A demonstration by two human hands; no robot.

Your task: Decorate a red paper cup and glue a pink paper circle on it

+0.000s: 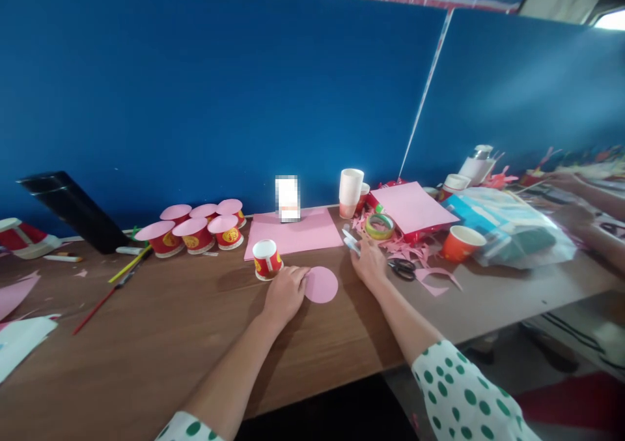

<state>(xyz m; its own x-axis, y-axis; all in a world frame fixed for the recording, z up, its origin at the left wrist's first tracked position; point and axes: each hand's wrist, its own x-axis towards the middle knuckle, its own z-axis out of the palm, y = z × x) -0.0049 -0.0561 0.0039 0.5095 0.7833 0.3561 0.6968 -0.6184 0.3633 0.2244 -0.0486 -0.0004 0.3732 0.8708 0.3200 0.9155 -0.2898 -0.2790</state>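
My left hand (286,292) is closed at the left edge of a round pink paper disc (322,284), which lies on the table. Just behind that hand a red-and-yellow paper cup (267,260) stands with its white inside facing up. Further right, my right hand (371,263) has its fingers around a small white tube-like thing (350,240), partly hidden by the fingers. Black-handled scissors (403,269) lie right beside this hand. Behind both hands are flat pink paper sheets (297,231).
Several red cups topped with pink discs (195,227) stand at the left, near a black bottle (75,210) and a paintbrush (105,304). Rightward are stacked white cups (351,190), a tape roll (379,226), paper scraps, an orange cup (463,243), a plastic bag (517,226) and another person's arm (596,232).
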